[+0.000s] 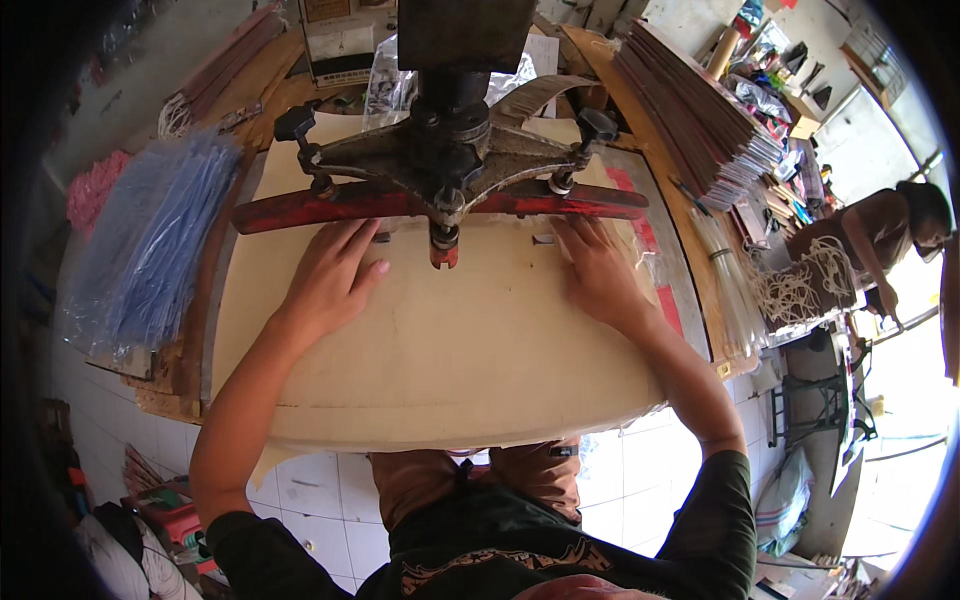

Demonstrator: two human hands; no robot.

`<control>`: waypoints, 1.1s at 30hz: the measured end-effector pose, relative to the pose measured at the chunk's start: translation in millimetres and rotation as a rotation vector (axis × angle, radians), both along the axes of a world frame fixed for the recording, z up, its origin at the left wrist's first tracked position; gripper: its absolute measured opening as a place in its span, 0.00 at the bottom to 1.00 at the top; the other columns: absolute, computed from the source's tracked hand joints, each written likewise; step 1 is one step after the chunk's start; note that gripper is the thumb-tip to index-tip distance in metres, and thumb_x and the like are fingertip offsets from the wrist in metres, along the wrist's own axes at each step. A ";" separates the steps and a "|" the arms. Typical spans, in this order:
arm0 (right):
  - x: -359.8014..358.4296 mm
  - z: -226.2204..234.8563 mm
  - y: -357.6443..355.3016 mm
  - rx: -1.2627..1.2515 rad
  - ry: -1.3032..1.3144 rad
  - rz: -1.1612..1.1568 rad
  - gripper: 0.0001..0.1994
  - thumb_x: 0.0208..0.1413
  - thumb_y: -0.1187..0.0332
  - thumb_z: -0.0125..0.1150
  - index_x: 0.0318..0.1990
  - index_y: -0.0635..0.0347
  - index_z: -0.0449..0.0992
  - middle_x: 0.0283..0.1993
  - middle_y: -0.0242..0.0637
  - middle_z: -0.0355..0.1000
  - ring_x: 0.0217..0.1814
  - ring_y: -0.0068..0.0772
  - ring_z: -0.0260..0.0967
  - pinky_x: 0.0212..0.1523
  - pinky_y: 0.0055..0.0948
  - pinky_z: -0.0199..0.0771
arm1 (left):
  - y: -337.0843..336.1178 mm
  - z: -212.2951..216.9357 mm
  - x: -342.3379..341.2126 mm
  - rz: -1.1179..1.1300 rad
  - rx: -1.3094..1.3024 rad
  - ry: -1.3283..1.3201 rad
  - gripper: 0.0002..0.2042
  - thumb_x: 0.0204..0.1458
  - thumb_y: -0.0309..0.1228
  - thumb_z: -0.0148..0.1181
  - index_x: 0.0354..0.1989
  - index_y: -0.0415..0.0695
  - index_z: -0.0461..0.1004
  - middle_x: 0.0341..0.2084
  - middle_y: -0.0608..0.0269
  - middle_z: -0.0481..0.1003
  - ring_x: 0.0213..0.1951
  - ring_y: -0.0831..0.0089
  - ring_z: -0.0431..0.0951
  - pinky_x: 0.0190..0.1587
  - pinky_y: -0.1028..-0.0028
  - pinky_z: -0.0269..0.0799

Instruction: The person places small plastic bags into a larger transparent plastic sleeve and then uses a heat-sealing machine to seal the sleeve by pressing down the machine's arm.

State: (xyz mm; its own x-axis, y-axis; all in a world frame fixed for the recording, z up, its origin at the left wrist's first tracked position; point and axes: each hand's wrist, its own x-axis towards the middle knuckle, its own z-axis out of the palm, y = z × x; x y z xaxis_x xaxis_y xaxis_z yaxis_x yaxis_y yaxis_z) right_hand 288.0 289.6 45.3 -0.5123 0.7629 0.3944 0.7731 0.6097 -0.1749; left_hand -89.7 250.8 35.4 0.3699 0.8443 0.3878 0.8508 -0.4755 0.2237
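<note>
The fingers (347, 236) of the left hand (328, 272) lie extended and slightly parted, thumb spread away; those of the right hand (602, 278) also stretch forward, laid flat. Their tips reach the lower edge of the press bar (400, 203), so whether they pinch anything there I cannot tell. Under both palms lies one cream sheet (450, 340), broad and smooth, with a few dark specks and a faint line near its front edge. Two small dark tabs (543, 239) sit on it, one beside each hand. Above, the single red bar hangs from a worn metal press head (440, 150) with two black knobs (598, 125). Farther out on the wooden tabletop (648, 135) are one pile of bluish plastic sleeves (165, 240), left, and one bundle of clear strips (724, 275), right.
</note>
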 end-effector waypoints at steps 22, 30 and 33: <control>-6.1 4.6 -2.2 0.088 -0.104 -0.028 0.24 0.64 0.58 0.52 0.59 0.70 0.70 0.62 0.55 0.68 0.68 0.56 0.60 0.72 0.50 0.53 | 0.6 8.7 6.8 -0.002 -0.085 -0.126 0.23 0.58 0.32 0.57 0.60 0.34 0.67 0.57 0.43 0.70 0.59 0.45 0.69 0.63 0.58 0.63; -8.3 7.0 -4.4 0.105 -0.104 -0.029 0.30 0.65 0.52 0.51 0.62 0.73 0.67 0.62 0.55 0.67 0.69 0.55 0.59 0.73 0.50 0.49 | 1.2 10.5 8.7 0.012 -0.124 -0.167 0.24 0.58 0.32 0.58 0.60 0.32 0.67 0.56 0.39 0.69 0.59 0.43 0.69 0.63 0.57 0.63; -8.9 9.7 -7.4 0.084 -0.082 -0.029 0.31 0.65 0.52 0.51 0.62 0.74 0.66 0.62 0.55 0.68 0.69 0.55 0.59 0.73 0.50 0.48 | 1.3 11.7 8.8 0.010 -0.121 -0.179 0.23 0.59 0.33 0.58 0.59 0.30 0.67 0.56 0.38 0.70 0.58 0.42 0.70 0.63 0.57 0.63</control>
